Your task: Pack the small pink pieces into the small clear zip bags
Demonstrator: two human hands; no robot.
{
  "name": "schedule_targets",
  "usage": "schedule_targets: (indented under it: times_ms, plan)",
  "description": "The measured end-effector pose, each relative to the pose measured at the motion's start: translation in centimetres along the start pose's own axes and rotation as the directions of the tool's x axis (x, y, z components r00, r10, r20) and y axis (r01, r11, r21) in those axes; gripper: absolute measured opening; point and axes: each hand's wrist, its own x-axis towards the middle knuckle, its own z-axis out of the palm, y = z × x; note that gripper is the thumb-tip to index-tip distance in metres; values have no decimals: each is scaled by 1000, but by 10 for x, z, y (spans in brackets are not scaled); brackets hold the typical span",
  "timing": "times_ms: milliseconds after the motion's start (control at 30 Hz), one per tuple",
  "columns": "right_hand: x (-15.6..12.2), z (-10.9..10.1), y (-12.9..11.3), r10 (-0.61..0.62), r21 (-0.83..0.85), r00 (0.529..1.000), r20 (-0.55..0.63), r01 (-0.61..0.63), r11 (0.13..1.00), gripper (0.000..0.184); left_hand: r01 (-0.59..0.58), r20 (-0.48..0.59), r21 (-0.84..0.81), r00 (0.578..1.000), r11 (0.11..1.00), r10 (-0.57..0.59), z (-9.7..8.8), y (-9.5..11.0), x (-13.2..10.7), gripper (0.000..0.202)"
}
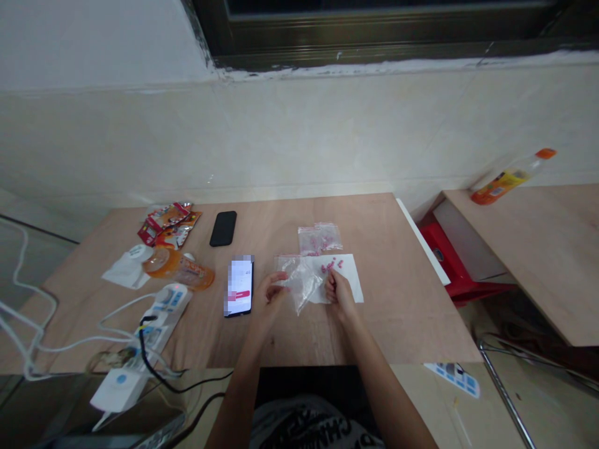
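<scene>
Head view: small clear plastic bag (300,284) spans crosswise, my left hand (272,291) grip pinching one edge, right hand (338,291) the other; small pink pieces (331,265) lie just beyond right hand.

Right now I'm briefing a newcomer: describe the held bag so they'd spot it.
On the table, find the white paper beside the lit phone. The clear bag overlaps its left edge, in the left hand; unlike the bags behind, it holds nothing pink.
</scene>
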Motion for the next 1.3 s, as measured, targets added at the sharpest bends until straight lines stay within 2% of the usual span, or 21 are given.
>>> schedule_targets:
  times_ms: [67,100,167,200,300,400,467,533,700,867,1033,1167,1300]
  plan:
    - [15,-8,-10,-183,-213,983,-29,173,962,52,-4,-64,-13,998,1000,3,-3,-9,5,35]
    - [24,-12,-15,-282,-329,959,-15,262,908,53,-20,-105,-22,994,1000,18,-4,-14,8,35]
    - [39,-22,-25,-434,-548,899,64,395,737,54,-69,-185,-26,981,997,63,-6,-24,15,32]
    - [45,-26,-29,-475,-644,875,99,420,639,54,-86,-209,-18,975,996,80,-6,-29,19,31]
    - [57,-34,-34,-477,-861,853,211,393,322,52,-101,-214,35,971,994,106,-4,-42,30,32]
    - [60,-36,-34,-428,-952,864,265,304,25,45,-87,-197,86,975,993,102,1,-50,38,31]
    - [59,-37,-32,-405,-960,871,278,253,-117,41,-79,-194,127,976,989,103,4,-53,42,30]
    - [58,-37,-31,-387,-952,875,290,225,-205,38,-88,-203,181,971,979,125,6,-54,43,29]
    - [55,-34,-33,-351,-938,893,283,182,-293,36,-113,-180,354,966,928,186,6,-56,43,23]
    - [52,-31,-34,-342,-930,896,282,168,-326,36,-149,-121,597,955,788,272,6,-55,36,15]
    - [51,-30,-34,-346,-923,888,302,181,-341,34,-189,-134,662,922,725,363,10,-49,28,17]
    - [50,-30,-34,-348,-922,883,314,197,-332,34,-300,-8,712,900,634,435,22,-40,33,19]
    - [50,-29,-33,-361,-917,873,328,202,-344,35,-409,170,753,878,516,448,48,-28,48,23]
